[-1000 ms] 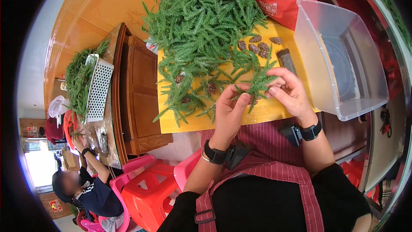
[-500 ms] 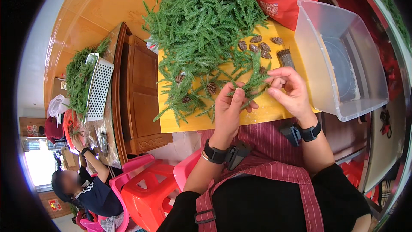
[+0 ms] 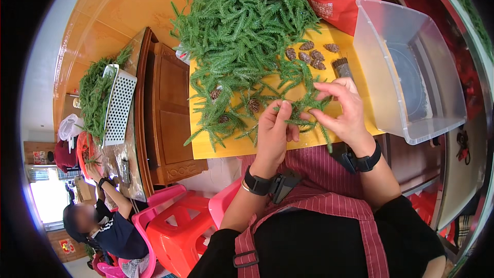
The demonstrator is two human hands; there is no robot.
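Observation:
Over the front of a yellow-covered table (image 3: 203, 146), my left hand (image 3: 275, 128) pinches the stem end of a green artificial pine sprig (image 3: 307, 102) between thumb and forefinger. My right hand (image 3: 346, 110) is curled around the sprig's other side, its thumb and forefinger on the needled branches. One branch droops below the right thumb. Beyond my hands lies a big heap of pine sprigs (image 3: 242, 25). Brown pinecones (image 3: 253, 105) sit among looser sprigs near my left hand. The sprig's stem is mostly hidden by my fingers.
Several pinecones (image 3: 304, 56) and a bundle of dark thin sticks (image 3: 341, 68) lie past my right hand. A clear plastic bin (image 3: 383, 72) stands at the right, a red bag (image 3: 339, 0) behind. At left, a person (image 3: 116, 231) works beside a white perforated basket (image 3: 120, 105).
My right hand has closed in on the sprig, its fingers now among the branches. The sprig has turned, and one branch now hangs downward. My left hand has barely moved.

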